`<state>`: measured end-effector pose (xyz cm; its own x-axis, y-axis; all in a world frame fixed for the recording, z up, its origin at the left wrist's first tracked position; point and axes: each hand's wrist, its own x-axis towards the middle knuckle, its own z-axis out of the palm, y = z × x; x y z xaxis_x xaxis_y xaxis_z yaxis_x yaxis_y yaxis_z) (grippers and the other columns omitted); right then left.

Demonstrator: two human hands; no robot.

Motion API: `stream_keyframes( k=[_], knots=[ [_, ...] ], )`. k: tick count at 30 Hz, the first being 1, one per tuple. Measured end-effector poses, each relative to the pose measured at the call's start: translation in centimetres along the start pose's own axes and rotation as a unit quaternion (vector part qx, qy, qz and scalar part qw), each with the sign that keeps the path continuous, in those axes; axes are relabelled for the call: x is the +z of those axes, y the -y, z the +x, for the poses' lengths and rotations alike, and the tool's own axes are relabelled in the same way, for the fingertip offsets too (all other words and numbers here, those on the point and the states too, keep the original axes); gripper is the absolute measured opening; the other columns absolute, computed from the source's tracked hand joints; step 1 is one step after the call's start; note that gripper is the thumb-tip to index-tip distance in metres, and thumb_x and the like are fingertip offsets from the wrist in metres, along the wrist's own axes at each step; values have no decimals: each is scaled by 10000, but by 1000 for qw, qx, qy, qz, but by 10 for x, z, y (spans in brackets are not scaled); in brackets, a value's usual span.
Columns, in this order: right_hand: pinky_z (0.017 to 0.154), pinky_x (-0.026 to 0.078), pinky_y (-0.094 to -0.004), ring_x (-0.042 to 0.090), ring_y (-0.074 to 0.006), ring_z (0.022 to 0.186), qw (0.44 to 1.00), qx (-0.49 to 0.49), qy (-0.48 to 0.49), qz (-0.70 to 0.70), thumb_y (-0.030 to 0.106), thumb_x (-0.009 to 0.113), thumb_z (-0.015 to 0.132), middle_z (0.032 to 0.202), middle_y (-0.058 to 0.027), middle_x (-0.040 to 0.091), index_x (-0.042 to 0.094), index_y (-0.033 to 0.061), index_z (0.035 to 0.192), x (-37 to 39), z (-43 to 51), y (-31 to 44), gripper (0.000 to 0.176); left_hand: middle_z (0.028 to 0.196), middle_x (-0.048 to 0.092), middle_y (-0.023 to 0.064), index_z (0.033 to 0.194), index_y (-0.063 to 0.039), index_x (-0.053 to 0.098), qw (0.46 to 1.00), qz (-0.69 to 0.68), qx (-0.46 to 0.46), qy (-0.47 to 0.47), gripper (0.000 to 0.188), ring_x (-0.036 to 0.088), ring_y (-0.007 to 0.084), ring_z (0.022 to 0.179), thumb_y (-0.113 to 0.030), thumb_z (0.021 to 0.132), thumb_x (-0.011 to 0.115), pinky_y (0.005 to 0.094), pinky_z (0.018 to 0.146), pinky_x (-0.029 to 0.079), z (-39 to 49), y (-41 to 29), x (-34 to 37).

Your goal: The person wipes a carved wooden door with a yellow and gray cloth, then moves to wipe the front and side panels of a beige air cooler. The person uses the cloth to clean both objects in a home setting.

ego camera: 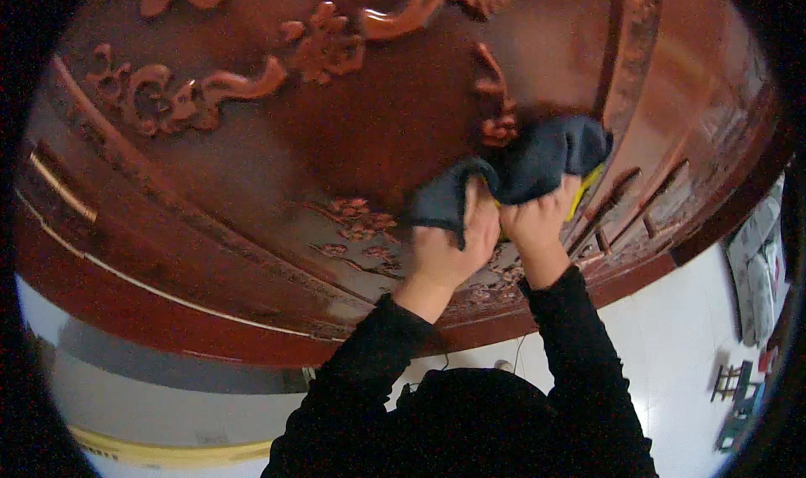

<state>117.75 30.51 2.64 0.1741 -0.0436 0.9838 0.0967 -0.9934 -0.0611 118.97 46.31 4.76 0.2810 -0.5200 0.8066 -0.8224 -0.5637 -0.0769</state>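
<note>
A dark grey cloth [548,156] with a yellow edge or underside lies bunched against a glossy red-brown carved wooden panel [378,138]. My left hand [456,245] grips its left part, the fingers mostly covered by the fabric. The right part is held by my right hand [541,223], whose fingertips are also hidden under the cloth. Both hands are slightly blurred. Just above the cloth is a raised carved sprig [497,100]. Carved blossoms [362,219] stand out from the panel to the left of my left hand.
A carved frame strip [630,56] borders the panel on the right, with dark bar handles [667,188] beyond it. Another handle [63,185] is at far left. Pale floor [661,346] shows below, with a covered sofa [759,270] and a small stool [727,380] at right.
</note>
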Motion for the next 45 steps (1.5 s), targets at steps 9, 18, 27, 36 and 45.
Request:
stream_keyframes(
  k=[9, 18, 27, 36, 45],
  knots=[
    [953, 402, -598, 540, -462, 1065, 983, 59, 172, 16, 170, 653, 844, 1192, -253, 586, 605, -30, 1169, -35, -93, 31, 385, 1281, 642, 146, 1360, -101, 581, 993, -79, -44, 70, 477, 647, 323, 1059, -245, 908, 636, 437, 931, 489, -70, -12, 9],
    [884, 408, -555, 530, -441, 1054, 994, 33, 109, -6, 243, 694, 866, 1176, -235, 589, 634, 38, 1164, -9, 10, 108, 367, 1339, 555, 176, 1265, -95, 612, 979, 110, -157, -69, 419, 585, 390, 1120, -308, 904, 623, 525, 948, 444, -54, 77, -68],
    [977, 451, -524, 611, -379, 1040, 900, -8, 393, 188, 305, 623, 859, 1092, -119, 638, 670, 129, 1132, 17, 14, 206, 329, 1334, 378, 508, 1125, 70, 579, 940, 263, -218, -12, 459, 328, 638, 1321, -341, 922, 588, 660, 1139, 254, -144, 116, -64],
    [712, 537, -347, 622, -266, 965, 919, -195, 309, 151, 255, 572, 881, 1008, -97, 608, 648, 194, 1192, 0, -51, 153, 326, 1366, 427, 414, 1286, 89, 537, 967, 82, -236, 43, 411, 358, 612, 1313, -189, 983, 543, 612, 1132, 286, -190, 58, -44],
    [783, 524, -437, 593, -334, 1008, 997, 9, 56, 51, 330, 711, 795, 1136, -117, 607, 687, 174, 1078, -25, 53, 40, 324, 1496, 320, 365, 1296, -9, 562, 992, 97, -58, -59, 388, 339, 559, 1368, -262, 1004, 537, 616, 1095, 301, -18, 29, -34]
  ],
)
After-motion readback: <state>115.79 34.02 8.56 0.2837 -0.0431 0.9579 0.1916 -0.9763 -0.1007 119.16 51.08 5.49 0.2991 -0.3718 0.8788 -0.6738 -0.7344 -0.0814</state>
